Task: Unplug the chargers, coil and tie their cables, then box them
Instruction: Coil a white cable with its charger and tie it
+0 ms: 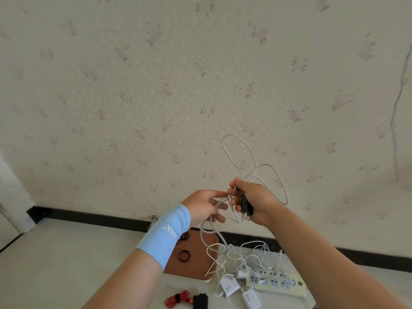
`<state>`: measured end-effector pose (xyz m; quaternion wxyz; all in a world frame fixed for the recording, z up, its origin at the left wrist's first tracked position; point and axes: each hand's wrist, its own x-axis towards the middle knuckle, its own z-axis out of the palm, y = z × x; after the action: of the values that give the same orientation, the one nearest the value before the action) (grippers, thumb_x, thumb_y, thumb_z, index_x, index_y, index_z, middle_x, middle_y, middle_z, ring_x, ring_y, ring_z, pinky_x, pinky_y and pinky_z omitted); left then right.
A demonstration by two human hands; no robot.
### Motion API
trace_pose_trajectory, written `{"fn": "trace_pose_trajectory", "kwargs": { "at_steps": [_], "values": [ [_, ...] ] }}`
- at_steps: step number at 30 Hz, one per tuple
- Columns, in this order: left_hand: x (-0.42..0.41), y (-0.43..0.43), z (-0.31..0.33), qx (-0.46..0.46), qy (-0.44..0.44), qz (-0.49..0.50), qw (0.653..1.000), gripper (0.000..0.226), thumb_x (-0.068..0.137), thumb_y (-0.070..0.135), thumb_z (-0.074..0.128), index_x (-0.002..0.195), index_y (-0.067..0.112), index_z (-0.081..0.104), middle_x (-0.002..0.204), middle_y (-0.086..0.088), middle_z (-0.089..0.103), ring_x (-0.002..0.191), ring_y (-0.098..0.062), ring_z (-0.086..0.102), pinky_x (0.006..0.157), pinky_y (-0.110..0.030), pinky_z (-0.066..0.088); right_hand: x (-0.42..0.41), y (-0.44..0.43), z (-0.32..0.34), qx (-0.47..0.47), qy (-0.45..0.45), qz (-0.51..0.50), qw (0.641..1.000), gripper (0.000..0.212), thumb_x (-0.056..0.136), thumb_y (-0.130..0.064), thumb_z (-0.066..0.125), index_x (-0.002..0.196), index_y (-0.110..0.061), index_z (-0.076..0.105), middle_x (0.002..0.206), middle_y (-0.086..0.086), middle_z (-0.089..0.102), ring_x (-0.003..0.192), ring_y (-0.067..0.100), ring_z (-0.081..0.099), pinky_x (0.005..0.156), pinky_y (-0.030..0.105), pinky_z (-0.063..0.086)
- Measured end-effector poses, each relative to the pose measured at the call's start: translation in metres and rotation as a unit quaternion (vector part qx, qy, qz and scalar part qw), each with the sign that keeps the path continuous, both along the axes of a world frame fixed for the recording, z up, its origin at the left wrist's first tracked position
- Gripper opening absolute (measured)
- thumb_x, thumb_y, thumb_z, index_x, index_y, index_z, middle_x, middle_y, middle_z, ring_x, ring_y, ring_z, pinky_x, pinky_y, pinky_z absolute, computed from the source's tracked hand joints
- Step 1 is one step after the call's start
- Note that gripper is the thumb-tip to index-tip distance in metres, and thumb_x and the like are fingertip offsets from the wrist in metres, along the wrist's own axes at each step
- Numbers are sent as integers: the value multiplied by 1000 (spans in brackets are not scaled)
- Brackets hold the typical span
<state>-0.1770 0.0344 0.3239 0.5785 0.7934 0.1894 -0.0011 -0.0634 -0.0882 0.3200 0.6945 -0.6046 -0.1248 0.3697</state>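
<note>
Right hand (254, 200) clenched round black charger (245, 204), left hand (204, 208) pinching its white cable (231, 135), well above the power strip (278, 283).

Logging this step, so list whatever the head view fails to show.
Head view throughout.
Black charger in the right hand: the hand covers part of its body.
Second black charger: cut off by the bottom edge.
Brown tray: left side behind the blue sleeve.
Power strip: tangled white cables cross it, so occupied sockets are unclear.
</note>
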Motion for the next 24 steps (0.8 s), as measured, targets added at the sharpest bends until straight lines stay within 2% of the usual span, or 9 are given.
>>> {"fn": "trace_pose_trajectory", "kwargs": {
  "at_steps": [3,7,10,12,14,17,20,22,24],
  "values": [
    [-3,9,1,3,-7,27,1000,27,102,10,45,120,14,64,95,0,77,67,-12,68,62,-20,49,0,-2,4,3,3,-36,999,26,108,-24,45,94,-9,61,70,4,61,50,17,49,45,27,42],
    [-2,23,-1,76,-8,94,993,24,101,16,48,98,17,72,69,2,65,53,-11,52,53,-19,42,4,-5,9,22,24,-40,999,28,109,-27,43,90,-13,57,65,1,56,50,15,44,46,25,38],
    [-4,36,-1,184,31,76,979,31,97,38,51,77,33,73,74,-2,61,67,-18,55,70,-27,45,6,-6,9,25,27,-57,998,29,109,-27,42,88,-13,56,64,1,55,49,15,43,47,26,37],
    [-7,38,0,209,65,58,974,39,95,50,46,74,36,76,85,-7,63,78,-23,60,85,-35,49,6,-6,8,26,32,-77,996,29,109,-26,42,88,-13,56,63,1,55,47,14,44,44,25,38],
    [-9,34,4,209,89,59,972,51,96,59,37,80,32,77,83,-3,58,66,-18,52,77,-33,49,7,-6,7,26,37,-87,995,29,109,-26,42,87,-13,57,63,1,55,47,14,44,44,25,38],
    [-6,28,11,103,64,31,992,48,94,63,41,105,28,73,66,7,45,49,-10,25,48,-22,25,8,-6,6,11,32,-105,994,28,108,-26,43,88,-13,58,62,1,54,47,14,44,46,26,39],
    [-8,33,9,-80,-13,-4,997,32,101,26,44,124,31,65,59,7,33,49,-10,24,45,-21,16,10,-8,5,-21,43,-108,993,27,108,-25,43,88,-12,58,63,1,54,50,14,43,47,26,39],
    [-16,30,12,-178,-48,-65,981,43,102,9,35,129,28,63,68,-1,47,56,-14,45,44,-21,31,10,-9,3,-46,55,-82,994,29,108,-24,42,87,-12,57,61,1,53,49,14,43,43,23,39],
    [-23,24,17,-247,-41,-113,961,43,103,6,30,134,16,58,98,-12,68,88,-27,68,55,-32,55,9,-8,1,-65,58,-55,995,30,108,-24,44,85,-12,58,57,0,53,44,13,43,39,22,39]
  ]
}}
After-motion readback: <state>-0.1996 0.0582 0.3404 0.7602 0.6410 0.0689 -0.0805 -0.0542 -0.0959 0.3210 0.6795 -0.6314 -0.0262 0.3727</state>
